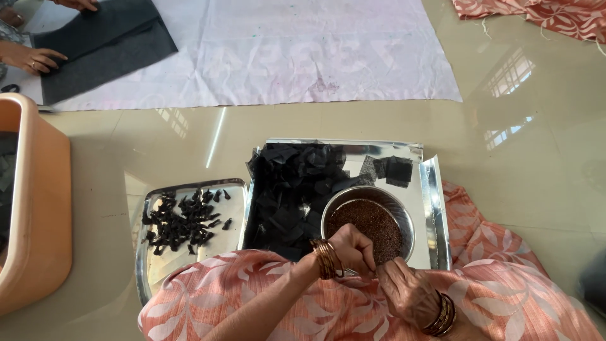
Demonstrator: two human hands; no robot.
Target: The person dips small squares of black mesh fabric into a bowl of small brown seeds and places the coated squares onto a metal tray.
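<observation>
Whatever the two hands worked between their fingertips was too small to make out; they met just at the near rim of the steel bowl [368, 222]. The left hand [353, 248] had its fingers curled down and pressed together at the tips, the right hand [407, 289] likewise pinched toward it, and I could not tell what either pinched. Bangles [326, 258] covered the left wrist, and the forearms ran out of view below.

The bowl held fine reddish-brown grains. It stood on a large shiny tray [431, 202], and left of the bowl on that tray lay a heap of black cloth squares [291, 189], with a few more behind the bowl. Further left of the bowl, a smaller tray [189, 259] carried small black twisted pieces [183, 222]. At the far left an orange tub [38, 202] was cut off by the edge. Well beyond the bowl, another person's hand [28, 59] rested on grey felt [104, 47] atop a white sheet [284, 50].
</observation>
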